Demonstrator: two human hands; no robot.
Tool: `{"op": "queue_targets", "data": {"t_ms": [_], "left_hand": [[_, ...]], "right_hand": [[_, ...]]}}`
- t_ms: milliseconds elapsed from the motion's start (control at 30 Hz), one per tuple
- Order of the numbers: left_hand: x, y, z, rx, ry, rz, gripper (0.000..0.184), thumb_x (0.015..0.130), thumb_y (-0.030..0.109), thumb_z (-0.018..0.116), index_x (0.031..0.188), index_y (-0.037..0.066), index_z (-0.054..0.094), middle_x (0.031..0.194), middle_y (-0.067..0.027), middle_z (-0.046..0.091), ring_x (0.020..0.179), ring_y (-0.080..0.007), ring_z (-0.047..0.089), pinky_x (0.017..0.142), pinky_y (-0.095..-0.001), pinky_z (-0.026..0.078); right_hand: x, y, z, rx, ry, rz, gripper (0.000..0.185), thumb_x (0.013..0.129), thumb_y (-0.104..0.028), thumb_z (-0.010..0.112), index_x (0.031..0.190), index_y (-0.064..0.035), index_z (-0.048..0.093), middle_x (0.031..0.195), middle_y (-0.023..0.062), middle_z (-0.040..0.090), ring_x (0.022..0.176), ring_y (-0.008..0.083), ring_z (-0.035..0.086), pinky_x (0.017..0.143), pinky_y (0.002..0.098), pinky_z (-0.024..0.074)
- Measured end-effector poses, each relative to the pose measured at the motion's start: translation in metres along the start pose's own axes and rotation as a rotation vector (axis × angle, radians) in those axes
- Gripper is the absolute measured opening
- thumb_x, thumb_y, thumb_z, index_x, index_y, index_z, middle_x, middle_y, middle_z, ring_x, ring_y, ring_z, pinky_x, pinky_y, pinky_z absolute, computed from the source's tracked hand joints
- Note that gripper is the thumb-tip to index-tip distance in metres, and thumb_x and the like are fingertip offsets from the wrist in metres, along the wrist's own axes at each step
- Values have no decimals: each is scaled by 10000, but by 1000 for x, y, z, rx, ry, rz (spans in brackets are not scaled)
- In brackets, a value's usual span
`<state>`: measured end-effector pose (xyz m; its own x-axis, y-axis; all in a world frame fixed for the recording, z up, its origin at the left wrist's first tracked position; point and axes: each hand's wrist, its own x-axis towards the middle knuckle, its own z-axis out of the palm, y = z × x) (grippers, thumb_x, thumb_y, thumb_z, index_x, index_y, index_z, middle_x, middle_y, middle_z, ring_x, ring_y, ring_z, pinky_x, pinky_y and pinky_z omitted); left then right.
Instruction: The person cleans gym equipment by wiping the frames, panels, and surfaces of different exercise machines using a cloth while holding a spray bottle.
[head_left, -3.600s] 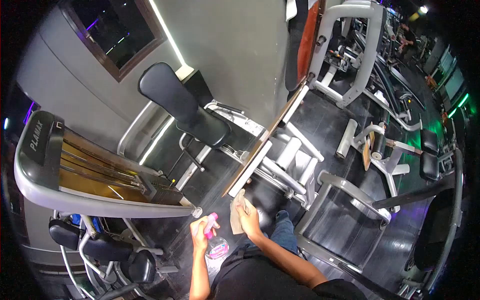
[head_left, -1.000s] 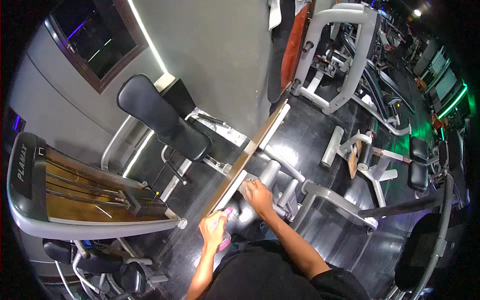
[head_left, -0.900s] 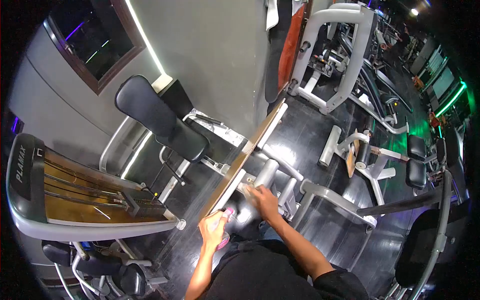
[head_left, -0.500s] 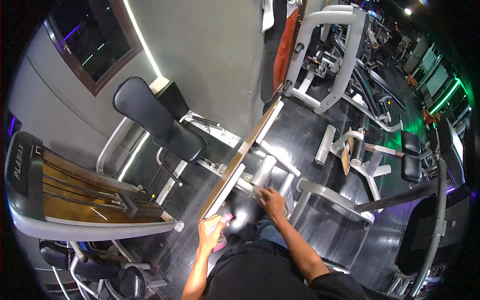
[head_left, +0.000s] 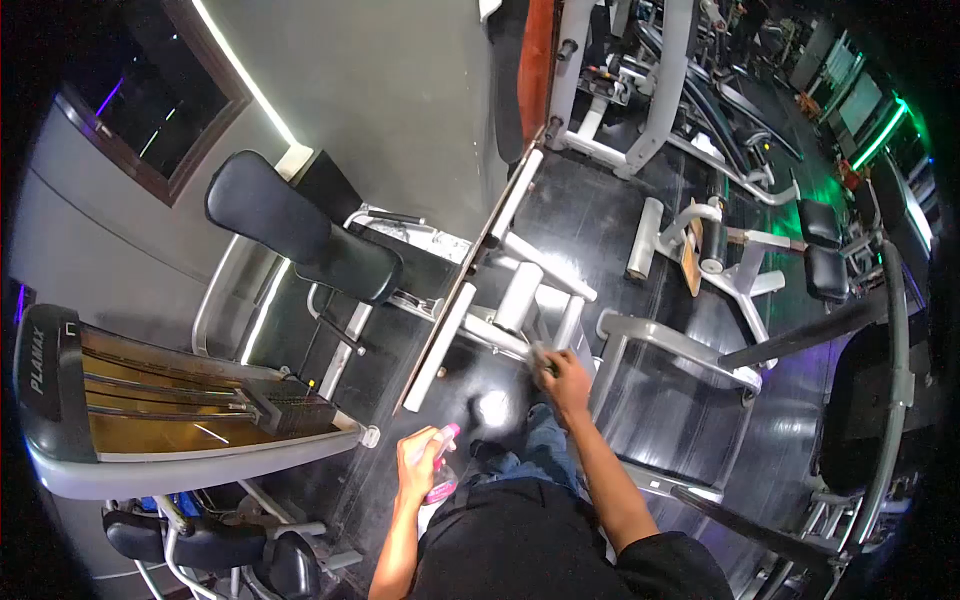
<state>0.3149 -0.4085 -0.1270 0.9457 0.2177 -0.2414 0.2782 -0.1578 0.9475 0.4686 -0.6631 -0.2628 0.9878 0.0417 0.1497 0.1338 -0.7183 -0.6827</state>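
My left hand [head_left: 418, 463] is wrapped round the neck of a clear spray bottle [head_left: 442, 486] with a pink nozzle, low in the centre. Farther right, my right hand [head_left: 566, 383] grips a pale cloth [head_left: 541, 358], mostly hidden by the fingers. The cloth is at the near end of a grey machine frame [head_left: 497, 338]; whether it touches the metal I cannot tell. Left of that hand runs a long white bar [head_left: 441, 347] along a panel edge. A thick white roller [head_left: 519, 297] lies just beyond the cloth.
A black padded seat [head_left: 362, 266] is at the left, behind a PLAMAX weight machine [head_left: 200, 478]. A grey tube frame [head_left: 680, 345] stands close on my right. Another machine with black pads [head_left: 826, 273] is farther right. Mats and a red board lean at the wall.
My right hand has moved away from the white bar, along the grey frame to the right, still with the cloth. My left hand keeps the bottle, now apart from the bar's end. The view has shifted.
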Motion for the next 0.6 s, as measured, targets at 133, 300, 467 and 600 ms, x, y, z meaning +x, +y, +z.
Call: {"op": "queue_targets", "data": {"t_ms": [133,300,467,600], "left_hand": [[-2,-1,-3,12,-11,-3,376,914,288,512,837,-27,702,749,-60,682,578,-110,580,530,-271,454],[-6,-7,-4,22,-31,-13,392,913,307,509,822,-24,699,732,-60,665,576,-114,577,533,-272,449],[-12,-11,-7,29,-70,-32,421,926,333,507,796,-23,688,722,-65,646,583,-117,574,532,-282,444],[-12,-15,-5,13,-98,-21,446,938,356,504,797,-25,687,724,-64,648,594,-121,579,538,-284,449]], "right_hand": [[-23,28,-9,-51,87,156,289,802,-280,729,1057,-145,744,976,90,680,843,311,677,736,374,530],[-29,96,46,362,148,751,285,896,-311,655,935,-41,737,916,93,711,832,241,690,704,366,513],[-29,109,80,1231,-10,918,298,942,-206,534,1161,-30,634,949,76,684,853,178,666,760,322,537],[-41,49,29,1149,69,854,312,950,-208,550,1174,-9,635,1053,72,675,989,156,638,870,311,506]]}}
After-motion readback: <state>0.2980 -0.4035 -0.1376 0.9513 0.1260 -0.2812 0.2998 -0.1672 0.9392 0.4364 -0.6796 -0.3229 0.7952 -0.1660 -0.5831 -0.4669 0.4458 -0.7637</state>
